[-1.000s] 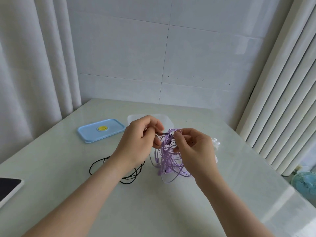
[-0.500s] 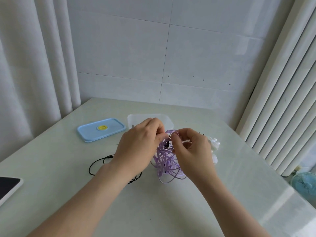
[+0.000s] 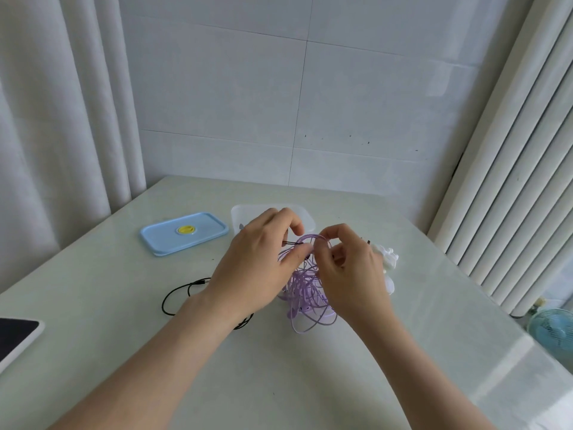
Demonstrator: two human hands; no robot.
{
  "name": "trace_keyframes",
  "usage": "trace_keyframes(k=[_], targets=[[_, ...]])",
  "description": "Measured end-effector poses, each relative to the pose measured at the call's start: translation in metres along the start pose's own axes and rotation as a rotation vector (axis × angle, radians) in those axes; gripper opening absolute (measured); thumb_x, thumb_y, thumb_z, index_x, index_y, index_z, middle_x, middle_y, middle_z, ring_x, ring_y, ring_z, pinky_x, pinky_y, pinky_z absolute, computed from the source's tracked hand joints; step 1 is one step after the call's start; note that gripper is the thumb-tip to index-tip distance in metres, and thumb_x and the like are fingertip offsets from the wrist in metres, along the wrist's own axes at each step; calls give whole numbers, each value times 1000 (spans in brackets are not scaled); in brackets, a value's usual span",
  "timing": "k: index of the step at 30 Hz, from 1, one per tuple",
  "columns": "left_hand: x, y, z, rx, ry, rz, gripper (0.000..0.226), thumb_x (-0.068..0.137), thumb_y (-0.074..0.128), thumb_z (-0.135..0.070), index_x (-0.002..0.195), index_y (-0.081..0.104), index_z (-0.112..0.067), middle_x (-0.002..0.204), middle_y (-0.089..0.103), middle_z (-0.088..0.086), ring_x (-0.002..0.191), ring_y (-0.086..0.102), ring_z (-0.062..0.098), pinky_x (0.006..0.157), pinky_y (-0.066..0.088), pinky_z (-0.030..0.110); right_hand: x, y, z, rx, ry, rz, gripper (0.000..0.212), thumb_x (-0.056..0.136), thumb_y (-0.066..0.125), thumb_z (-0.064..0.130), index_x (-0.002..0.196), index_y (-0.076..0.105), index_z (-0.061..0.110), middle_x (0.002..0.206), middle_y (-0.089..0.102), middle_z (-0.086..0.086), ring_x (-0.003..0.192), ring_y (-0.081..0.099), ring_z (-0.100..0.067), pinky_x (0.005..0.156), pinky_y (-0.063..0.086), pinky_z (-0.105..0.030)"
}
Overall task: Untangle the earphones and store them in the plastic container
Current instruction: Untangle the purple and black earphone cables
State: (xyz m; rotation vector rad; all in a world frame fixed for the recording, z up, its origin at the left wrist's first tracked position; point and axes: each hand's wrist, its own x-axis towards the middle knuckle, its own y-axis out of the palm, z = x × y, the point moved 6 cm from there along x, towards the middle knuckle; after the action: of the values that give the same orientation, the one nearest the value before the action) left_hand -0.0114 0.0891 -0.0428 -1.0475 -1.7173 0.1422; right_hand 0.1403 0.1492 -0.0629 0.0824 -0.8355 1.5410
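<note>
Here, the purple cord [image 3: 305, 293] was held up in a loose bunch between both hands, its lowest loops touching the table [image 3: 279, 383], presumably so the loops could hang free and be picked apart. The left hand [image 3: 263, 265] was curled, and a thin black strand appeared to be pinched at its fingertips, thumb against the purple loops; the grip was partly hidden. The right hand [image 3: 350, 274] was curled as well, with a top purple loop pinched between thumb and forefinger, probably to draw it clear of the black strand.

The black cord [image 3: 176, 293] lay looped on the table at the near left and ran under the left wrist, so it was judged to be caught in the purple bunch. Untangling was judged unfinished; nothing was seen stored.

The container [image 3: 240, 212] stood just beyond the hands, open and partly hidden by the left hand; its contents could not be told. The lid [image 3: 186, 232] was laid flat to its left, likely kept off for dropping cords in. A white bundle [image 3: 387, 259] lay just right of the right hand, half hidden. A tablet [image 3: 18, 333] sat at the near left edge.
</note>
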Motion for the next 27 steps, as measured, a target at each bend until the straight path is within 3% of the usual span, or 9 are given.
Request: trace_keyframes(k=[5, 8, 11, 17, 23, 27], targets=[[2, -3, -2, 64, 30, -1, 21, 89, 78, -12, 93, 63, -25, 90, 51, -7, 81, 59, 21, 80, 52, 39, -3, 4, 2, -11, -19, 17, 8, 102, 61, 20, 94, 64, 22, 63, 69, 0, 67, 60, -16, 59, 41, -16], [3, -3, -2, 96, 60, -6, 24, 88, 77, -5, 91, 68, -26, 89, 52, -6, 80, 60, 23, 79, 52, 40, -2, 6, 2, 8, -43, 19, 9, 103, 60, 21, 94, 63, 23, 60, 64, -7, 58, 55, -21, 54, 38, -21], [3, -2, 2, 96, 62, -20, 25, 89, 80, -8, 95, 79, -31, 87, 52, -8, 77, 61, 24, 74, 52, 38, -1, 6, 0, 22, -58, 20, 11, 103, 60, 22, 93, 62, 24, 56, 55, -11, 51, 44, -22, 50, 33, -24], [3, -4, 7, 107, 23, -60, 16, 87, 84, -16, 95, 82, -30, 83, 55, -7, 74, 63, 22, 66, 54, 41, -1, 6, 0, 60, -77, 37, 10, 106, 61, 24, 96, 65, 25, 62, 63, -11, 60, 57, -29, 58, 42, -33], [3, -5, 7, 95, -9, -37, 8, 89, 84, -30, 96, 81, -32, 79, 54, -8, 70, 59, 20, 61, 53, 42, -2, 9, 3, 55, -85, 82, 8, 108, 57, 24, 103, 62, 25, 66, 63, -3, 62, 57, -24, 55, 39, -22], [3, -5, 6, 103, -46, -24, 5, 92, 80, -32, 95, 78, -34, 81, 54, -8, 73, 58, 18, 63, 53, 43, -5, 12, 4, 74, -87, 91, 4, 108, 55, 27, 104, 55, 27, 73, 66, -2, 69, 60, -18, 66, 46, -33]])
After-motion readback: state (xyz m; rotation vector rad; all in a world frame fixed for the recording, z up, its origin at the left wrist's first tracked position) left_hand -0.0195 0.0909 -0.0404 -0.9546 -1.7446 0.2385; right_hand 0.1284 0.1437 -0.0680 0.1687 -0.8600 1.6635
